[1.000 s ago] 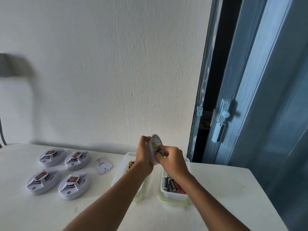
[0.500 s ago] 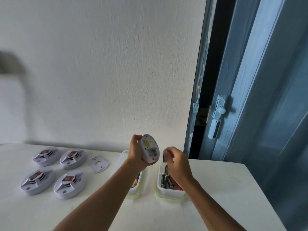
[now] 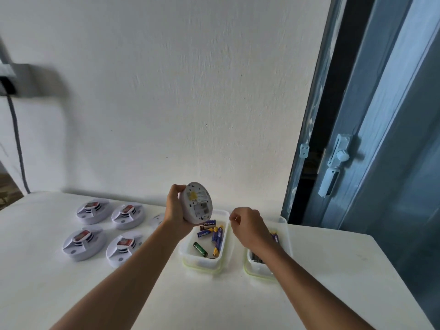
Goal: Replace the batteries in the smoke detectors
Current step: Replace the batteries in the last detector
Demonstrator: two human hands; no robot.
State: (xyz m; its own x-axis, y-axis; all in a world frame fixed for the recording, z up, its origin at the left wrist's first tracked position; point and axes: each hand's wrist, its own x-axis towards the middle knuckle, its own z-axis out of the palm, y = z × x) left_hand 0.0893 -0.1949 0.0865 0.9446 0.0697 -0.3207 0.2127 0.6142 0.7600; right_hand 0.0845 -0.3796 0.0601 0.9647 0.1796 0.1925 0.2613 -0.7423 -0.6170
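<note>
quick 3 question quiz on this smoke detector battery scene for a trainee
1. True or false: the left hand holds a smoke detector above the table.
2. How many detectors lie on the table at the left? A) two B) four C) six
3. Which container shows loose blue batteries: left or right?

Key: 1 true. 2 B. 3 the left container; the right hand hides much of the right container.

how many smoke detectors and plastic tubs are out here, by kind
smoke detectors: 5, four on the table, one held up in the left hand
plastic tubs: 2
total: 7
</note>
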